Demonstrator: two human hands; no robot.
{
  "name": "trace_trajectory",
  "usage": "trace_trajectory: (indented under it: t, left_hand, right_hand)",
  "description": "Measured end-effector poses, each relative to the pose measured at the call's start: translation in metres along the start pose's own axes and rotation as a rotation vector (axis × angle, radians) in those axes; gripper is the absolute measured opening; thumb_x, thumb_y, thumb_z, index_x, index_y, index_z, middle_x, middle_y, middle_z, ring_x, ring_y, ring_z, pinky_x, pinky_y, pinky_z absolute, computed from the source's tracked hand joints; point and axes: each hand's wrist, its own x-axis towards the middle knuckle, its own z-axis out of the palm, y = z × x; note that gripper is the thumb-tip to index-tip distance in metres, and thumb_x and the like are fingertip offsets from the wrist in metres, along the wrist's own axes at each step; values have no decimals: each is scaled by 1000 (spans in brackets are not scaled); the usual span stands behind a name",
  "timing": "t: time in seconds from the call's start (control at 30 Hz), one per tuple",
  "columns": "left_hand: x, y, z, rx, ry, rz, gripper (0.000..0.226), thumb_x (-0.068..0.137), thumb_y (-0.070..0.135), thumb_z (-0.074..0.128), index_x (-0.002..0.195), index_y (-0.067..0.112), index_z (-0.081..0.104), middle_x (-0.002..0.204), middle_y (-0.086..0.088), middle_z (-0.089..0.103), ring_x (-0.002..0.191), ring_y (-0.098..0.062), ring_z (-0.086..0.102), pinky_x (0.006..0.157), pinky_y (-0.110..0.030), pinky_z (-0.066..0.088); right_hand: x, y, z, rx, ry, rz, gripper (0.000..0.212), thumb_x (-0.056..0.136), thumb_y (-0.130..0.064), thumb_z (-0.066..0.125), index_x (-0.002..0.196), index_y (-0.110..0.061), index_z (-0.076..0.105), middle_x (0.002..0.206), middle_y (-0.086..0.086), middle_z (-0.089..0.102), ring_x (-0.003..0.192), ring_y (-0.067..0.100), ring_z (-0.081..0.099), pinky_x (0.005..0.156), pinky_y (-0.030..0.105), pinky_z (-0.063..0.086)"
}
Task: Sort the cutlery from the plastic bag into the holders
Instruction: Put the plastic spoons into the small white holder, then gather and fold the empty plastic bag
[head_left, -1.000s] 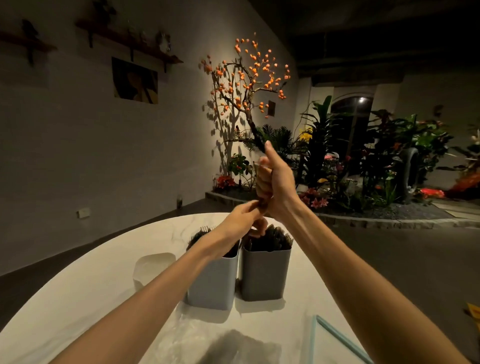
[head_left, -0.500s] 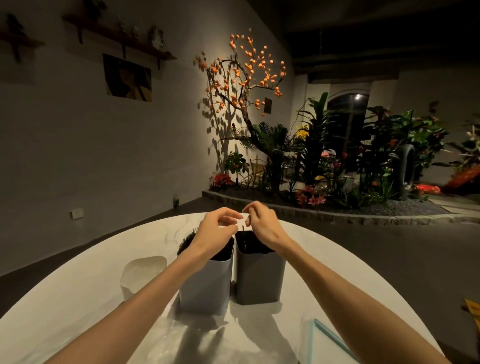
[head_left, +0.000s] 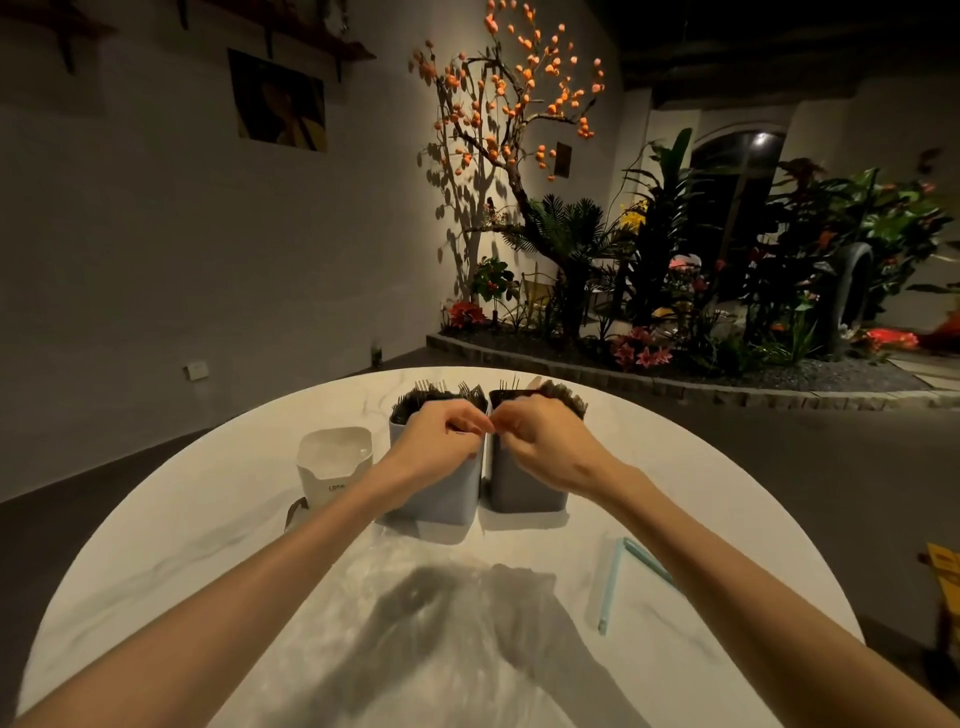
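- A round white marble-look counter (head_left: 197, 530) is seen from above, in a dim room.
- Two tall plastic holders are stood side by side near the far edge, almost touching each other.
- The light grey-blue holder (head_left: 441, 499) is on the left, and it is packed with dark forks (head_left: 415, 397) that are stood upright with their prongs up.
- The darker grey holder (head_left: 519, 493) is on the right, and more dark cutlery (head_left: 569, 397) is stuck up out of it.
- The left hand (head_left: 439, 449) is held in front of the top of the light holder, with its fingers curled and its fingertips brought together.
- The right hand (head_left: 543, 444) is held in front of the top of the dark holder, with its fingers curled in the same way.
- The fingertips of both hands are brought close to each other over the gap between the holders.
- Something small seems to be pinched there, but what it is cannot be told.
- A clear crinkled plastic bag (head_left: 374, 587) is laid flat on the counter on the near side of the holders, and dark shadows of the arms are cast across it.
- A white squarish tub (head_left: 335, 462) is stood just left of the light holder.
- A thin pale blue straw-like stick (head_left: 610, 584) is laid on the counter to the right, well apart from the holders.
- A bed of green plants and red flowers (head_left: 675, 291) is seen beyond the counter, with a bare tree hung with orange fruits (head_left: 509, 104) against the wall.
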Motion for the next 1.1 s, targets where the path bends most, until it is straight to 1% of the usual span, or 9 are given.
trace_trajectory:
  t: [0.13, 0.27, 0.37, 0.47, 0.63, 0.73, 0.83, 0.93, 1.1]
  left_hand:
    - [-53, -1, 12, 212, -163, -112, 4, 90, 27, 70, 90, 29, 67, 95, 2, 72, 74, -9, 68, 66, -27, 57]
    - [-121, -6, 28, 639, -406, -223, 76, 62, 83, 70, 113, 28, 53, 106, 9, 60, 93, -11, 59, 76, -32, 51]
    - [-156, -14, 35, 784, -566, -261, 63, 72, 58, 79, 119, 26, 52, 115, 3, 59, 98, -15, 58, 82, -31, 52]
    - [-167, -21, 28, 653, -344, -229, 11, 87, 19, 66, 96, 25, 63, 103, 4, 64, 90, -12, 62, 69, -21, 49]
    - [-168, -8, -5, 319, 167, -66, 9, 92, 13, 63, 86, 20, 62, 84, 2, 68, 74, -17, 64, 65, -27, 52]
    - [-174, -3, -37, 211, 339, -46, 15, 91, 6, 64, 85, 19, 59, 81, 1, 67, 72, -16, 67, 63, -26, 50]
    - [-185, -13, -73, 230, 514, -14, 12, 92, 4, 62, 89, 14, 55, 83, -3, 64, 74, -22, 63, 64, -36, 52]
    - [-199, -26, -97, 253, 603, -29, 13, 95, 7, 60, 94, 16, 51, 86, -1, 61, 78, -25, 62, 66, -43, 56]
    - [-207, -38, -104, 105, 544, -64, 17, 96, 6, 59, 105, 19, 55, 82, -5, 69, 84, -26, 66, 78, -39, 55]
  right_hand:
    - [-47, -20, 10, 67, -163, 110, 24, 95, -19, 53, 107, -20, 74, 100, -1, 75, 83, 13, 69, 78, 37, 59]
    - [-100, -36, 26, 174, -447, 311, 21, 101, -24, 52, 104, -9, 67, 78, 4, 75, 60, 13, 69, 61, 27, 59]
    - [-129, -46, 41, 160, -718, 383, 23, 101, -24, 54, 100, -7, 70, 89, 9, 76, 65, 12, 70, 65, 22, 59]
    - [-144, -54, 59, 159, -654, 275, 22, 98, -28, 60, 110, -14, 73, 105, 2, 72, 91, 16, 68, 87, 27, 58]
    - [-143, -86, 65, 293, -380, 152, 32, 93, -29, 65, 125, -27, 65, 131, -4, 58, 115, 11, 55, 103, 28, 49]
    - [-136, -104, 65, 200, -415, 26, 58, 85, -21, 68, 140, -29, 53, 150, -5, 46, 137, 16, 40, 116, 35, 33]
    - [-133, -110, 69, -50, -546, -9, 68, 86, -30, 62, 151, -29, 41, 156, 0, 42, 145, 24, 33, 121, 43, 26]
    - [-128, -113, 78, -134, -642, 65, 56, 93, -44, 56, 146, -26, 48, 147, 5, 52, 130, 29, 50, 110, 45, 41]
    - [-104, -137, 97, 3, -468, -19, 42, 101, -36, 52, 140, -21, 55, 142, 3, 57, 127, 25, 53, 108, 39, 43]
